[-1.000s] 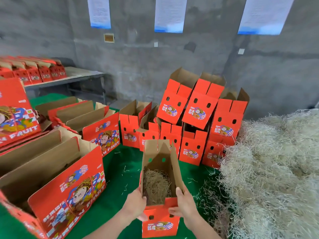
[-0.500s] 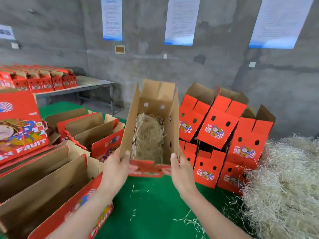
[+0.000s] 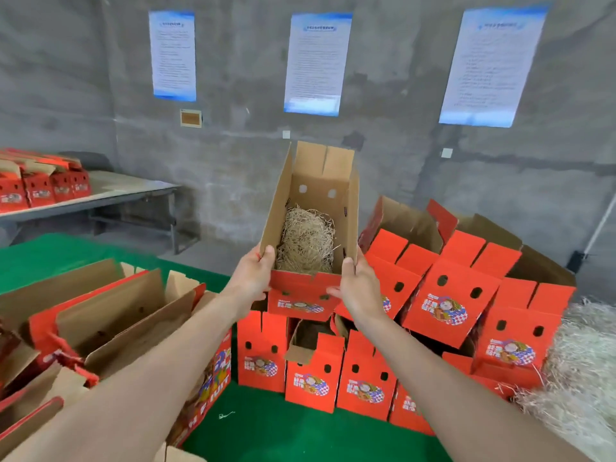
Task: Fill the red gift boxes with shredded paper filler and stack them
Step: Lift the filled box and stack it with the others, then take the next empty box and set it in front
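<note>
The red gift box was pinched at its near rim corners by left hand and right hand, mouth upward, presumably retaining filler, above the stack at the worktop's far edge.

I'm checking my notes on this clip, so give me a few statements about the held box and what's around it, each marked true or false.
1. The left hand and the right hand grip the box. True.
2. The box is empty. False: filler lies inside it.
3. The box's top flaps are shut. False: they stand open.
4. A heap of filler lies right of the stack. True.
</note>
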